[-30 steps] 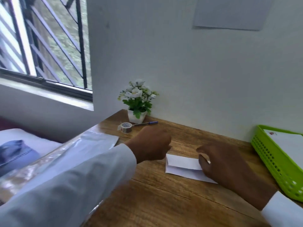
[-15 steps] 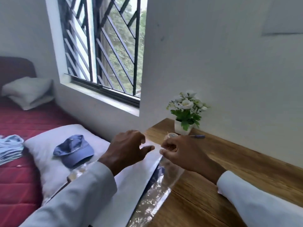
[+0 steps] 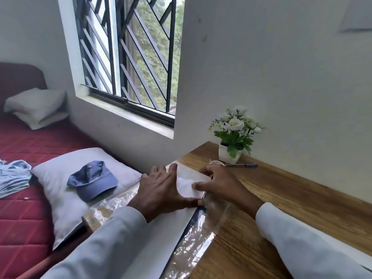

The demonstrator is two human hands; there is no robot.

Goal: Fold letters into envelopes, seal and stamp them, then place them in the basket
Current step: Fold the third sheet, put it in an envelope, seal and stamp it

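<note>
My right hand [image 3: 219,183] now pinches the corner of a white paper sheet [image 3: 186,187] at frame centre; my left hand [image 3: 161,190] lies flat, fingers spread, on the plastic-wrapped paper stack [image 3: 161,234]. A second ago both worked the envelope, now out of view: I judge a fresh letter begins.

2 bare hands, long pale grey-white sleeves [image 3: 104,246].

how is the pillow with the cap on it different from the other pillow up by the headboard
The near pillow lies alone, beside the desk, with a blue cap on it. The far pillow sits by the headboard, stacked on another, with nothing on top. The near one looks bigger, being closer. Both are white and lie on the red bed.
</note>
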